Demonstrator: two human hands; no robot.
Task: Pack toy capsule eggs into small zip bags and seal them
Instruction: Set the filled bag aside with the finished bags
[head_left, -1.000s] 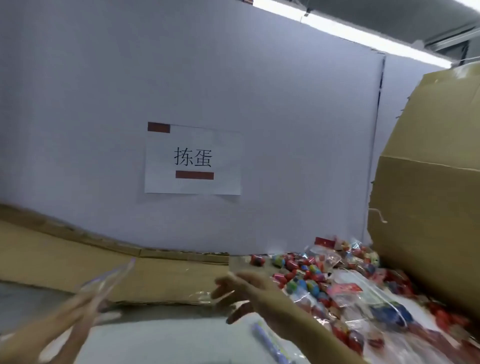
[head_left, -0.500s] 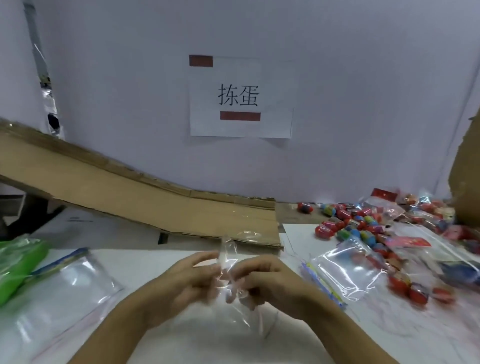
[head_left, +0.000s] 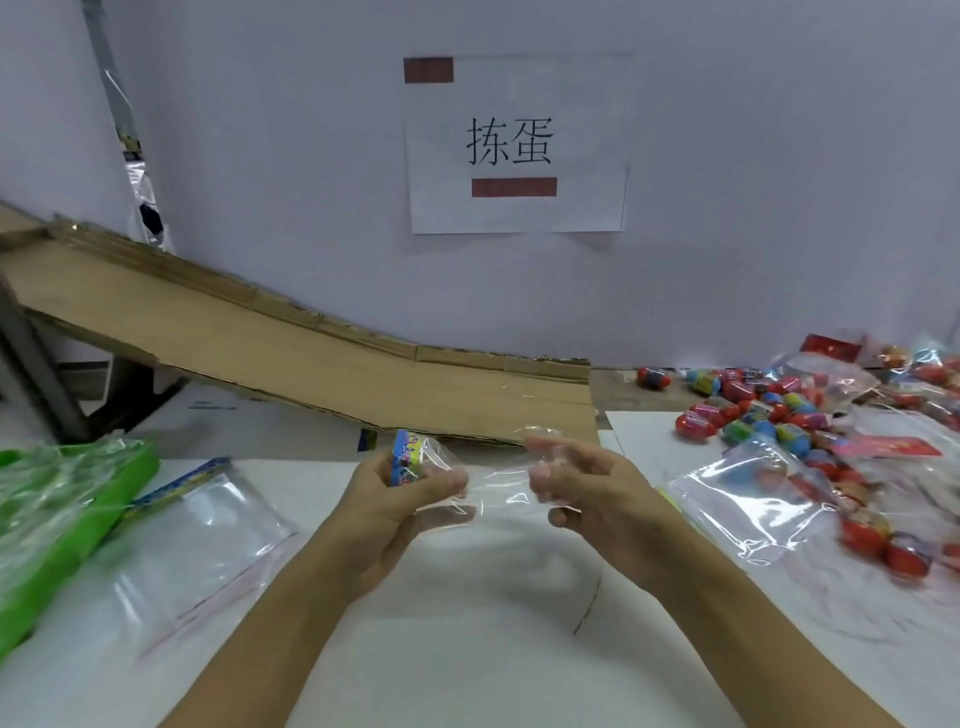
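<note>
We see two hands over the white table (head_left: 467, 649); the left hand (head_left: 400, 499) has its fingers curled round one end of a small clear zip bag (head_left: 493, 483), pinching it at the colourful printed header; the right hand (head_left: 587, 483) pinches the other end between thumb and fingers, and the film hangs stretched between them, above the tabletop; we cannot tell whether anything is inside it, it looks see-through and flat. To the left lie a flat clear zip bag (head_left: 208, 530), one that we can count, with a blue printed strip at its top, and beside it a green packet (head_left: 67, 530) wrapped in crinkled plastic. To the right, a loose pile of capsule eggs (head_left: 753, 410), red, blue and green, too many and too blurred to count exactly, well over a dozen; one red egg (head_left: 653, 378) sits apart near the wall. In front of the pile lies a larger clear bag (head_left: 753, 499); several red eggs show at its far end, though whether inside or just under it we cannot tell. One cardboard ramp (head_left: 291, 353) slopes down along the wall; one paper sign (head_left: 517, 145) hangs above it.
</note>
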